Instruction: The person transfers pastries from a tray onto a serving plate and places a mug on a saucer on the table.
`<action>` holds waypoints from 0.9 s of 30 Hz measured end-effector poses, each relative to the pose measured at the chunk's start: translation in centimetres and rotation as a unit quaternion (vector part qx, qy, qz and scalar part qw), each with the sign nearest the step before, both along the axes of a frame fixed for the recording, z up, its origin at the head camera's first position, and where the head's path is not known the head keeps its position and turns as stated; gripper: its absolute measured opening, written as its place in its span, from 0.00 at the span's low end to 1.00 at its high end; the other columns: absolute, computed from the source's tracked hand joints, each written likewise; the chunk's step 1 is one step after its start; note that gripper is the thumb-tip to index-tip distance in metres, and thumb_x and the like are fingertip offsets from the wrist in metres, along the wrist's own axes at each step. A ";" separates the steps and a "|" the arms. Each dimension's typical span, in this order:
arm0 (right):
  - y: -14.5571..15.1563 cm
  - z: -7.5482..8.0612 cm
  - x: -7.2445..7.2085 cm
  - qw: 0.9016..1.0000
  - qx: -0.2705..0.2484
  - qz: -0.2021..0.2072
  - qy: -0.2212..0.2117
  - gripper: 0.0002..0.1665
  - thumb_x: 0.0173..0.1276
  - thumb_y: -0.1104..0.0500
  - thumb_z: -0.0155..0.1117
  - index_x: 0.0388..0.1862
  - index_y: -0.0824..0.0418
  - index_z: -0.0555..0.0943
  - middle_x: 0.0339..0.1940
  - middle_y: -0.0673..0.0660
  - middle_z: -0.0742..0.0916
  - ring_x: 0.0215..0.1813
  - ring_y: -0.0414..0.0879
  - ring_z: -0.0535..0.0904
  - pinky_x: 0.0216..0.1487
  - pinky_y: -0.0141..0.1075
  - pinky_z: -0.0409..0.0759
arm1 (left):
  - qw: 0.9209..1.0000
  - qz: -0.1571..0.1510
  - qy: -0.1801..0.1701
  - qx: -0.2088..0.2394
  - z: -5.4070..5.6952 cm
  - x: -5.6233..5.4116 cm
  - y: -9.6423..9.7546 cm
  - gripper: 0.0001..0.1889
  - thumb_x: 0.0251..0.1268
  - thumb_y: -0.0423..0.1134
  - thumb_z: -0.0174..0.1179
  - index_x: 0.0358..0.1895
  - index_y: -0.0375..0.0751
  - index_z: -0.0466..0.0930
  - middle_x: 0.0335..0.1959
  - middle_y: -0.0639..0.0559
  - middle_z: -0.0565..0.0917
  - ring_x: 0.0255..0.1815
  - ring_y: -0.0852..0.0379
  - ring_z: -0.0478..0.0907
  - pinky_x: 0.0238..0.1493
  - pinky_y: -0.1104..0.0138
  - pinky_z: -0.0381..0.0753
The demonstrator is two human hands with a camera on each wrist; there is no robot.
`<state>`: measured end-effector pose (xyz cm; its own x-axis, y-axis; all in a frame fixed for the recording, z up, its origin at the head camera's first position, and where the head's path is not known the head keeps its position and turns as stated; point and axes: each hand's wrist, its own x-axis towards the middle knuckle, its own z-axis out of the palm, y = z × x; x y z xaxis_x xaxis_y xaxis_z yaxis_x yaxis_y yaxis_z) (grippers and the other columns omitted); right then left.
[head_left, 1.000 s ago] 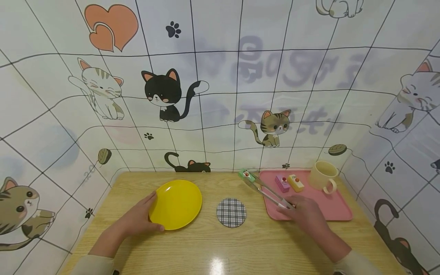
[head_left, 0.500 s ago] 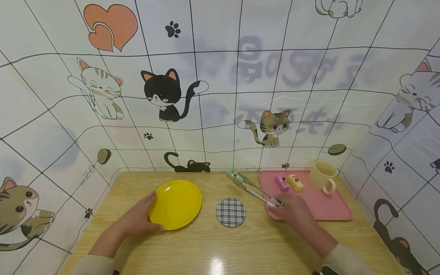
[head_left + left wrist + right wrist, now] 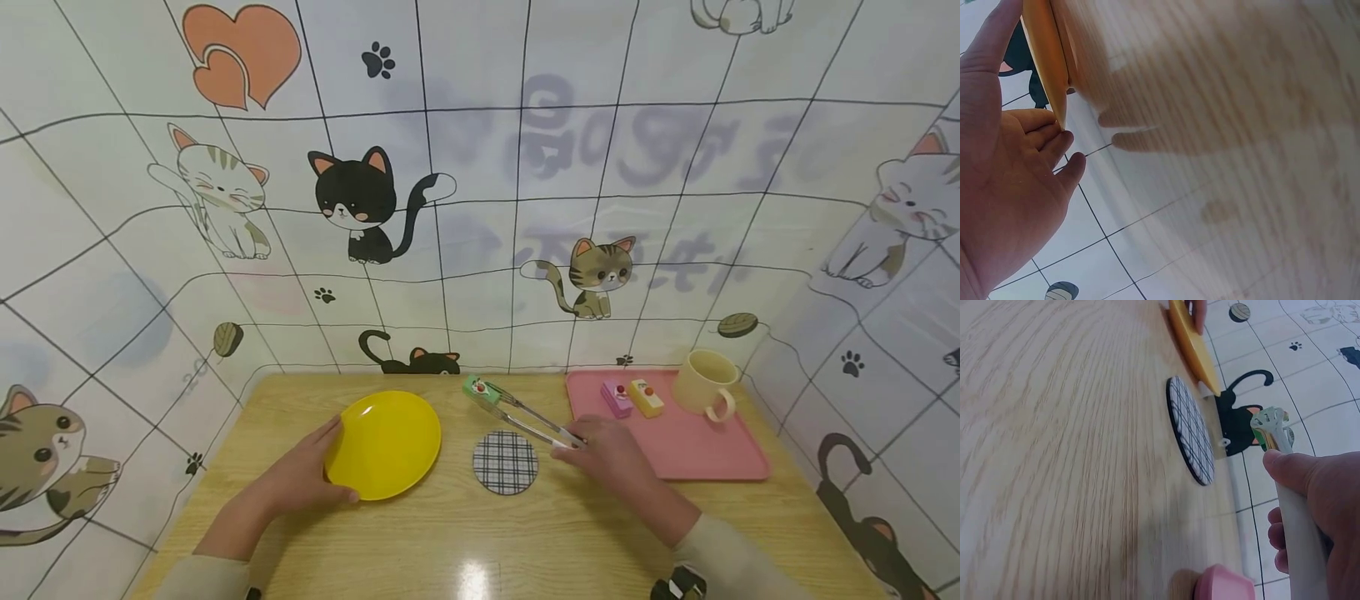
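Observation:
My left hand (image 3: 300, 477) holds the left rim of a yellow plate (image 3: 386, 446), thumb at the near side and fingers at the far side. The left wrist view catches the plate (image 3: 1047, 59) edge-on. In my right hand (image 3: 618, 462) is a pair of metal tongs (image 3: 525, 427). Their tips grip a small green cake piece (image 3: 480, 390) with a red dot on top, held between the plate and the tray, beyond the coaster. The right wrist view shows the thumb along the tongs (image 3: 1300, 531); the cake is mostly hidden there.
A round checked coaster (image 3: 506, 463) lies between the plate and a pink tray (image 3: 712, 454). On that tray are a purple cake piece (image 3: 617, 400), a yellow cake piece (image 3: 647, 398) and a cream mug (image 3: 701, 383). A cat-print wall covering (image 3: 480, 208) stands behind the wooden table (image 3: 420, 550).
My right hand has moved left, away from the tray, carrying the green cake piece in the tongs toward the plate. The left hand and plate have stayed put.

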<state>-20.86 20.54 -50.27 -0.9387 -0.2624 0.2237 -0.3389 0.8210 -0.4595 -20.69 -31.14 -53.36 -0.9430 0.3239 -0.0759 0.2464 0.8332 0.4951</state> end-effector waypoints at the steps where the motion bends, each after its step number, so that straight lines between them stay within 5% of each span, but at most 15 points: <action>1: -0.3 -0.1 -0.1 1.000 0.003 0.003 0.004 0.17 0.63 0.49 0.88 0.42 0.59 0.94 0.32 0.45 0.86 0.32 0.38 0.75 0.32 0.33 0.79 | 1.000 0.001 0.000 0.000 0.0 0.0 0.0 0.72 0.49 0.67 0.85 0.86 0.24 0.55 0.89 0.29 0.54 0.86 0.25 0.56 0.83 0.33 0.59; 8: -2.5 -0.7 -0.5 1.000 0.025 0.013 0.001 0.24 0.63 0.47 0.88 0.51 0.62 0.95 0.43 0.51 0.92 0.41 0.45 0.86 0.47 0.43 0.90 | 1.000 0.003 0.000 -0.003 -0.2 -0.1 -0.1 0.73 0.49 0.68 0.85 0.86 0.24 0.55 0.89 0.29 0.54 0.86 0.25 0.56 0.84 0.34 0.58; 13: -4.0 -0.7 -0.6 0.999 0.038 0.021 -0.023 0.26 0.67 0.45 0.85 0.55 0.62 0.94 0.53 0.58 0.94 0.56 0.56 0.90 0.61 0.55 0.89 | 1.000 0.006 -0.002 -0.004 -0.3 -0.2 -0.1 0.73 0.49 0.68 0.85 0.87 0.25 0.55 0.89 0.29 0.54 0.87 0.26 0.56 0.84 0.34 0.58; 20: -5.6 -0.4 -1.0 0.997 0.056 0.037 -0.033 0.25 0.70 0.43 0.83 0.56 0.59 0.94 0.49 0.53 0.93 0.52 0.52 0.89 0.58 0.52 0.90 | 1.000 0.005 -0.002 -0.005 -0.2 -0.3 0.0 0.72 0.50 0.68 0.85 0.87 0.25 0.55 0.89 0.30 0.55 0.87 0.26 0.56 0.84 0.35 0.59; 27: -7.2 -0.2 -1.7 0.996 0.060 0.053 -0.050 0.28 0.71 0.42 0.81 0.59 0.60 0.92 0.58 0.59 0.92 0.61 0.57 0.89 0.64 0.56 0.88 | 1.000 0.005 -0.009 -0.002 0.0 -0.3 0.0 0.72 0.49 0.68 0.85 0.86 0.25 0.56 0.89 0.29 0.55 0.86 0.25 0.57 0.84 0.34 0.59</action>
<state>-22.54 13.38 -50.42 -0.9199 -0.3812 0.0924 -0.3852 0.8335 -0.3960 -21.02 -31.09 -53.36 -0.9447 0.3143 -0.0937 0.2296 0.8379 0.4952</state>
